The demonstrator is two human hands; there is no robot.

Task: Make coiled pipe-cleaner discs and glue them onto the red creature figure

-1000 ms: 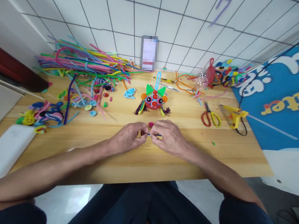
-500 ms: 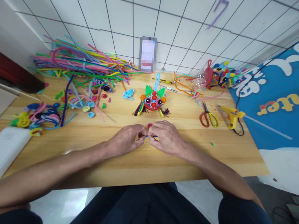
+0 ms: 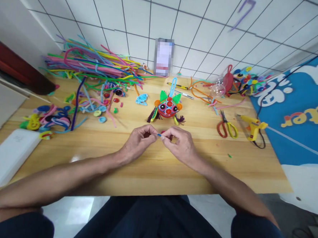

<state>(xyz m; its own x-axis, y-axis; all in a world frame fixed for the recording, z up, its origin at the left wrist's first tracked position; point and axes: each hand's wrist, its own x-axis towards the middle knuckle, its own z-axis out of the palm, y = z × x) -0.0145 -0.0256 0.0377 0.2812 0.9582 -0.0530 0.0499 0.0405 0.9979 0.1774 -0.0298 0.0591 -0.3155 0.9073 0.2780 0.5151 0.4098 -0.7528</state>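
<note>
My left hand [image 3: 139, 141] and my right hand [image 3: 181, 143] meet above the front middle of the wooden table, thumbs and fingertips pinched. Between them runs a short blue pipe cleaner piece [image 3: 159, 135], with only a small bit showing. A pinkish-red bit partly hidden by my right fingers cannot be made out clearly. Just beyond my hands stands a colourful animal-face ornament [image 3: 168, 111] with green ears, orange side discs, dark tassels and a light blue loop on top.
A heap of pipe cleaners [image 3: 97, 66] lies at the back left, with coiled pieces [image 3: 58, 120] nearer. Scissors [image 3: 225, 126] and a yellow glue gun [image 3: 251, 126] lie at right. A phone [image 3: 163, 58] leans against the tiled wall. A white box-like device [image 3: 12, 156] is at left.
The camera view has shifted slightly, moving the scene right. My fingertips have come closer together, and less of the blue piece shows between them.
</note>
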